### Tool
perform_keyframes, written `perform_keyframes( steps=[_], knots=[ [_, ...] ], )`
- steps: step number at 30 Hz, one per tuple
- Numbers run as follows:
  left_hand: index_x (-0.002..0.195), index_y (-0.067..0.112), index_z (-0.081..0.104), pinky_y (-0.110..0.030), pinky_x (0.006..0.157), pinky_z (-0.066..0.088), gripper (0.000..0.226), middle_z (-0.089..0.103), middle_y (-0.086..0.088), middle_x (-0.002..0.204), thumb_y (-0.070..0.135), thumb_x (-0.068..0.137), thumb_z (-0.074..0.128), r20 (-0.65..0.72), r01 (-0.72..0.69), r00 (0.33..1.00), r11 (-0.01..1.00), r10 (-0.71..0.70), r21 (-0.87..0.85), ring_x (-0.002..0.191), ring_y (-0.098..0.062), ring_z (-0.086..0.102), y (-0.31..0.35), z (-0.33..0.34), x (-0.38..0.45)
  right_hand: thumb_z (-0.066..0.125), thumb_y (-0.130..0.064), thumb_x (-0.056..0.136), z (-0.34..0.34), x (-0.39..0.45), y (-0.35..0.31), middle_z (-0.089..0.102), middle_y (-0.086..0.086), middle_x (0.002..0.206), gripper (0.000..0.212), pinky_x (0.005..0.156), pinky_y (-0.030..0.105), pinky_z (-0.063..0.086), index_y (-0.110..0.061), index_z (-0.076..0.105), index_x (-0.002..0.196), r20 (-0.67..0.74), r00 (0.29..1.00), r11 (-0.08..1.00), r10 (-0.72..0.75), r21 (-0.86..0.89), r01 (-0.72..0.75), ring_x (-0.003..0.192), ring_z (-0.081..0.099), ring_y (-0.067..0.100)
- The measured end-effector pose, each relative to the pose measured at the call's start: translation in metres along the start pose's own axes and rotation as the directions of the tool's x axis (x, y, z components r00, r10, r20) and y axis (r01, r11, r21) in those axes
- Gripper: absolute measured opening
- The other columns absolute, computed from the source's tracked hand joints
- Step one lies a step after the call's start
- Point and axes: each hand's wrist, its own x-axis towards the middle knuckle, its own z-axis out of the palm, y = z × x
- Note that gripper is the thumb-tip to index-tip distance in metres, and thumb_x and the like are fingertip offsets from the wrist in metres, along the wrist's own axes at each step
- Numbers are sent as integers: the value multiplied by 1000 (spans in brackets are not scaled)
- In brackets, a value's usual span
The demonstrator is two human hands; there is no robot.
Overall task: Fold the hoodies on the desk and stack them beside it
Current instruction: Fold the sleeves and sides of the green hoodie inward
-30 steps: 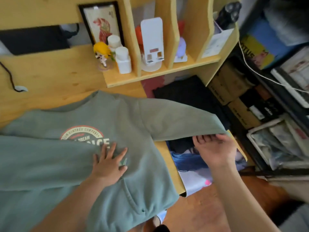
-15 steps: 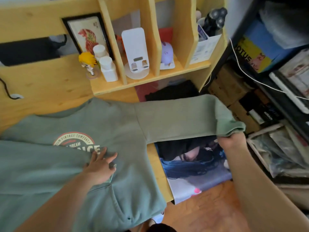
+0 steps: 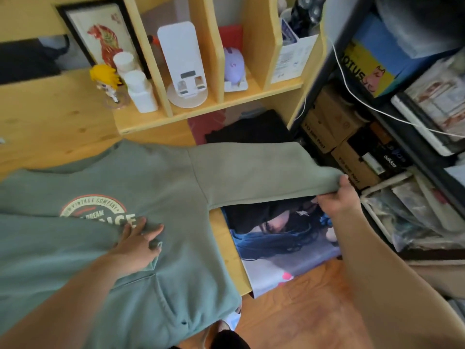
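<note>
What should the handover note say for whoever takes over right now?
Left hand: flat on the chest of the green hoodie, pressing down the already folded-in sleeve.
Right hand: grips the cuff of the other sleeve, held stretched out past the desk edge.
Done: hoodie spread front up, one sleeve folded.
Left: fold in this sleeve, fold the body, stack it beside the desk.
</note>
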Motion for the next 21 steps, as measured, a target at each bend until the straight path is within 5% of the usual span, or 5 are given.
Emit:
perform_keyframes(
  steps=[7, 11, 16, 19, 21],
  knots=[
    [159, 40, 28, -54, 127, 8, 65, 5, 0, 172, 56, 101, 50, -51, -68, 997, 921, 52, -385, 158, -30, -1, 10, -19, -27, 48, -34, 107, 65, -146, 40, 73, -11, 115, 23, 90, 20, 55, -25, 64, 121, 303, 812, 773, -499, -268, 575, 105, 70, 4],
    [133, 38, 60, -36, 110, 36, 33, 57, 3, 147, 40, 100, 60, -293, -246, 941, 250, -170, -936, 131, -13, 52, -26, -41, -73, 52, -30, 104, 93, -233, 137, 68, -14, 96, 19, 80, 23, 48, -23, 69, 100, 671, 523, 401, -526, -347, 848, 90, 63, -3],
    [119, 18, 70, -63, 104, 46, 58, 68, -15, 130, 64, 101, 39, -143, -186, 982, -665, -119, -723, 123, -36, 65, -160, -17, -141, 52, -29, 100, 74, -269, 335, 54, 14, 145, 46, 115, 43, 39, -4, 59, 137, 994, 17, 18, 104, -19, 1000, 137, 49, 28],
    [130, 20, 64, -63, 109, 42, 56, 65, -10, 134, 64, 99, 49, 36, -77, 987, -663, -155, -745, 121, -34, 64, -202, 17, -149, 45, -48, 93, 32, -256, 410, 53, 12, 148, 58, 116, 52, 35, -17, 58, 141, 833, 102, -204, 544, 13, 979, 136, 47, 35],
    [122, 16, 62, -49, 96, 53, 29, 64, -12, 133, 37, 104, 56, 120, -33, 947, -461, -298, -887, 107, -29, 68, -198, 26, -144, 45, -48, 93, 18, -244, 415, 54, 6, 146, 57, 117, 43, 36, -20, 60, 139, 836, 209, -235, 507, -98, 967, 134, 49, 30]
  ],
)
